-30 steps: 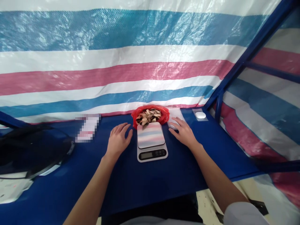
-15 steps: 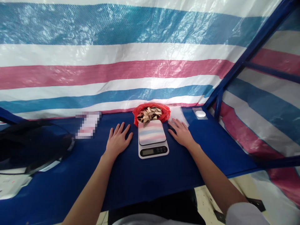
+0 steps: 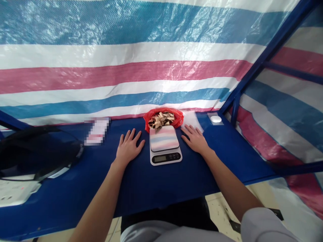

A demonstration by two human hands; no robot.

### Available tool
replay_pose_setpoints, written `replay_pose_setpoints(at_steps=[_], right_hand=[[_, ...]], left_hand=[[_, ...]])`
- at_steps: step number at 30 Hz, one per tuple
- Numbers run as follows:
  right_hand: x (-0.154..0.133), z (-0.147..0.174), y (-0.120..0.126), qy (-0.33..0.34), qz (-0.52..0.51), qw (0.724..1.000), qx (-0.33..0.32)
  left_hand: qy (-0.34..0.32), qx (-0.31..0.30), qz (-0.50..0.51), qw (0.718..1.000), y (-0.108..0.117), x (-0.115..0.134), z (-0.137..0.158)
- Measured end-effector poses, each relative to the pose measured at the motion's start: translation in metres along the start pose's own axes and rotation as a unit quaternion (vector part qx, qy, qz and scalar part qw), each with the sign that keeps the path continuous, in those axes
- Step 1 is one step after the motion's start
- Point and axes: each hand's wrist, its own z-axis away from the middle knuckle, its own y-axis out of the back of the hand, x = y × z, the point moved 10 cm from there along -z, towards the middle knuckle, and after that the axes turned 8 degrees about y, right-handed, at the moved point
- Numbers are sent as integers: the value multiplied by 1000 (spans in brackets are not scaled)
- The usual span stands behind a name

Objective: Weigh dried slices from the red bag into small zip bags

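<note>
Both hands rest palm down on the blue tabletop, one on each side of a white digital kitchen scale [image 3: 165,139]. My left hand [image 3: 129,145] lies flat with fingers spread, apart from the scale, and holds nothing. My right hand [image 3: 194,138] is also flat and open; its fingertips reach the near edge of some clear plastic bags [image 3: 192,120]. Behind the scale sits a red plastic bag [image 3: 179,117], its mouth open, full of dried pale-brown slices [image 3: 163,119]. One slice overhangs the back edge of the weighing plate. The scale's display shows no readable digits.
A white oval object [image 3: 216,119] lies on a small clear bag at the back right. To the left are a blurred-out paper or packet [image 3: 97,131], a black bag-like item [image 3: 40,151] and a white power strip [image 3: 19,191]. Striped sheeting [image 3: 126,74] and blue frame bars [image 3: 262,64] enclose the table.
The view has shifted slightly, so everything sits a little higher in the picture. Hands, scale and bags keep the same places relative to each other.
</note>
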Motion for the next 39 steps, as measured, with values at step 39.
replay_pose_setpoints(at_steps=[39], right_hand=[[2,2,8,16,-46,997,66]], left_hand=[[14,-1,44,999,3,-2,-1]])
